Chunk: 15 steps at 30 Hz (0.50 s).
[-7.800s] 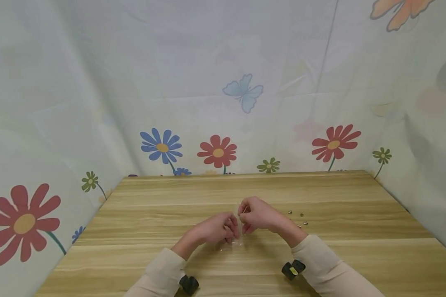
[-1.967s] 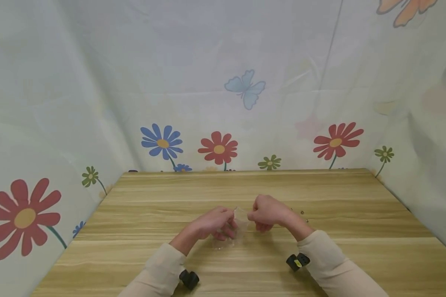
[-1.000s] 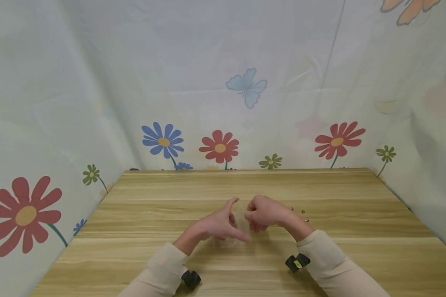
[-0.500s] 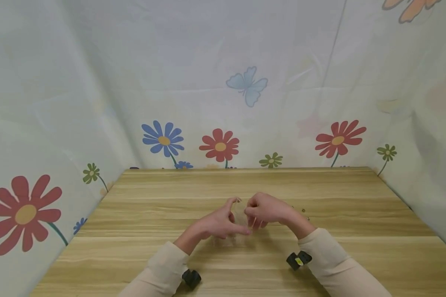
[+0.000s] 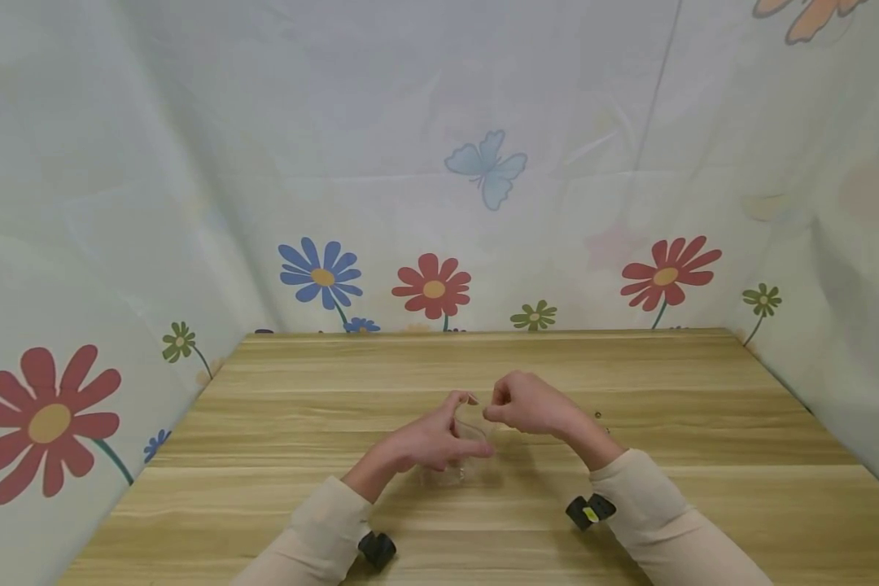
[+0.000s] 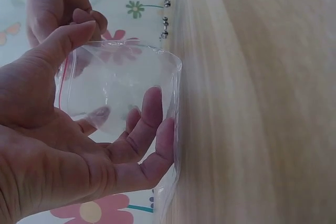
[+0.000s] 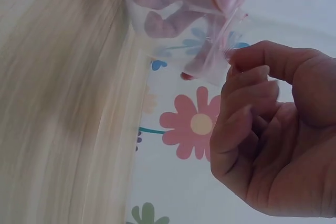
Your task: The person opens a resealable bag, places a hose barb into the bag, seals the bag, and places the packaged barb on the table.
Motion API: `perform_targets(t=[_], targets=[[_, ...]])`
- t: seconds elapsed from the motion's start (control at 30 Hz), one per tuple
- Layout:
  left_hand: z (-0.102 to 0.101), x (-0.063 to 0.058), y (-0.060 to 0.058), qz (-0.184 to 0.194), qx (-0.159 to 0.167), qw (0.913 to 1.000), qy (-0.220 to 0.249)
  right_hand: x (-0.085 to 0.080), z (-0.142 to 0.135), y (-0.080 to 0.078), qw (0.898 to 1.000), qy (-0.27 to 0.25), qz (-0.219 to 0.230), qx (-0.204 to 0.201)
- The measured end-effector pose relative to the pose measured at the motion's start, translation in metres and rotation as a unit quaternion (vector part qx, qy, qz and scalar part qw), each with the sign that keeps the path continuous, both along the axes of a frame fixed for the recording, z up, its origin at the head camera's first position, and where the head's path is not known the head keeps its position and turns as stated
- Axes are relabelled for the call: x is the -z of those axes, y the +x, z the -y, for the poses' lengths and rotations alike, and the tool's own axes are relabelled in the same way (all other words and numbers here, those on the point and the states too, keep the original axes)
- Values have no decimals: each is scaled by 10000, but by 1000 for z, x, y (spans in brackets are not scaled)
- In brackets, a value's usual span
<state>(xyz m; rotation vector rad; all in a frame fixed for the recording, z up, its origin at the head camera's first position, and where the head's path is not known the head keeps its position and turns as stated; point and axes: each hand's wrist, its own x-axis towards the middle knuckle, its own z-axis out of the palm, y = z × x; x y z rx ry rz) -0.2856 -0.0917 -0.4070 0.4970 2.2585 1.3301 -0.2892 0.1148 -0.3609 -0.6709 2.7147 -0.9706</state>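
Observation:
A clear zip bag (image 6: 123,69) with a red seal line stands on edge between the hands. My left hand (image 5: 432,439) holds it round its mouth, index finger and thumb spread apart. In the left wrist view several fingers of the left hand (image 6: 79,145) curve along the plastic. My right hand (image 5: 535,404) is at the far side of the mouth. In the right wrist view the index finger and thumb of the right hand (image 7: 278,124) meet at the bag's edge and appear to pinch it, the other fingers curled in.
Several small metal fasteners (image 6: 166,22) lie on the wooden table (image 5: 322,374) beyond the right hand; in the head view the forearm partly hides them. A flowered cloth (image 5: 381,163) hangs behind the table. Black cameras (image 5: 590,512) sit on both wrists.
Since two seconds ago my left index finger and thumb have spread and the bag's mouth has widened. My right hand has risen slightly. Both hands remain at the bag.

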Motion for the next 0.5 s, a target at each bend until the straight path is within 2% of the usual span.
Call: perform_targets(t=[0.1,0.33,0.5], targets=[[-1,0,0,-8,18,10000,-2,-1,-2,-1,10000,-3,-84,-6],[-1,-1,2,95,94,9999,87,-3,-9,-4,9997,-82,249,32],[1,-2,2,162,143,9996,200,-3,-23,-12,9992,-155,351,62]])
